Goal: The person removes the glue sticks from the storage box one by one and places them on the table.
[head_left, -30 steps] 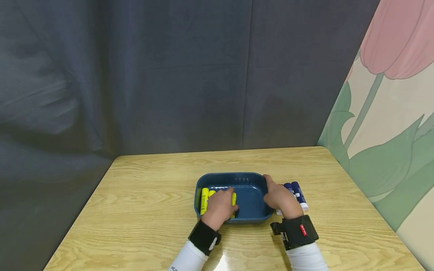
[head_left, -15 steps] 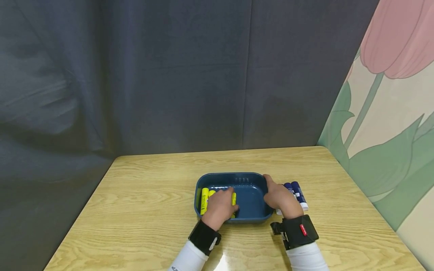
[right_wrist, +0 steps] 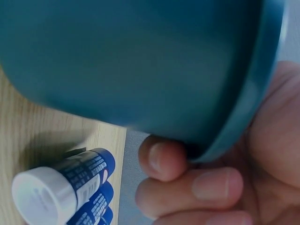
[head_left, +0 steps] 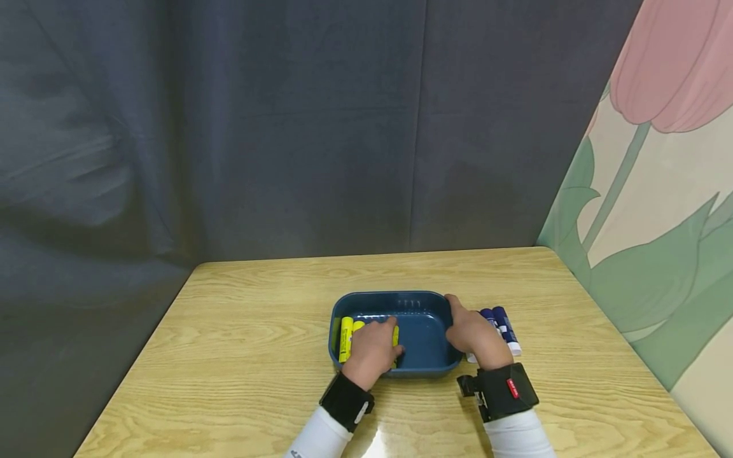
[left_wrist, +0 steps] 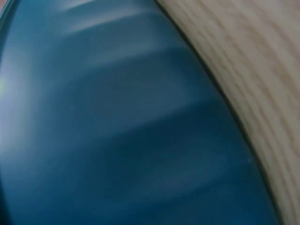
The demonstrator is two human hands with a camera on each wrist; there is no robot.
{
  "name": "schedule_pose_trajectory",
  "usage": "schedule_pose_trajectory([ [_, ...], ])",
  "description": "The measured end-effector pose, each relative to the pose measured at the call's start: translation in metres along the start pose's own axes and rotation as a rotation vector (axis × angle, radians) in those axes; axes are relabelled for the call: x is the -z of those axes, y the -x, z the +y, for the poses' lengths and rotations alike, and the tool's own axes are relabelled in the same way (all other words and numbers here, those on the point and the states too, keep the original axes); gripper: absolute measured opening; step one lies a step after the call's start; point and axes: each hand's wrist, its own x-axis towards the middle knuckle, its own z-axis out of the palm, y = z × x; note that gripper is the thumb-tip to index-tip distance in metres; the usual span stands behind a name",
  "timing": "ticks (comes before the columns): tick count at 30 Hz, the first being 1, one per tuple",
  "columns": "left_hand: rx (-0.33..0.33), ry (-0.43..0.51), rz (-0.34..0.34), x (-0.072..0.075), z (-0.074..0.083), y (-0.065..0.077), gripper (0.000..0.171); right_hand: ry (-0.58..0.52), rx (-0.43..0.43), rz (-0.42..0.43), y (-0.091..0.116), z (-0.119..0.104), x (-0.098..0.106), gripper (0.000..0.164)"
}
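A dark blue plastic bin [head_left: 426,343] stands on the table with several yellow printed tubes [head_left: 346,340] lying in its left half. My left hand [head_left: 371,348] reaches over the bin's near rim and lies on those tubes, one of them showing beside its thumb. Its other fingertips are hidden, and the left wrist view has only the bin's outer wall [left_wrist: 126,117]. My right hand [head_left: 474,332] grips the bin's right end. In the right wrist view, its curled fingers [right_wrist: 211,185] sit under the rim [right_wrist: 253,101].
Several navy tubes [head_left: 504,327] with white ends, much like glue sticks, lie on the table [head_left: 240,331] just right of the bin. A dark curtain [head_left: 321,140] hangs behind the table. A wall with a painted tulip [head_left: 658,210] borders the right side.
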Motion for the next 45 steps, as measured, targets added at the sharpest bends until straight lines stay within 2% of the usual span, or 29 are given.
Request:
schedule_pose_trajectory([
  [11, 0.011, 0.006, -0.031, 0.0002, 0.0004, -0.0014, 0.056, 0.002, 0.004, 0.002, 0.0015, -0.0009, 0.0007, 0.071],
  [23, 0.017, 0.019, -0.019, 0.0006, 0.0005, -0.0003, 0.056, 0.0, 0.002, -0.002, 0.0017, -0.0011, 0.0003, 0.07],
  [37, 0.04, 0.109, -0.043, -0.0009, -0.0011, -0.0031, 0.057, 0.004, 0.004, -0.003, -0.0007, 0.001, -0.0015, 0.069],
  [45, 0.022, 0.127, -0.045, -0.0017, -0.0019, -0.0038, 0.057, 0.002, 0.004, 0.0, -0.0007, 0.0009, -0.0013, 0.07],
])
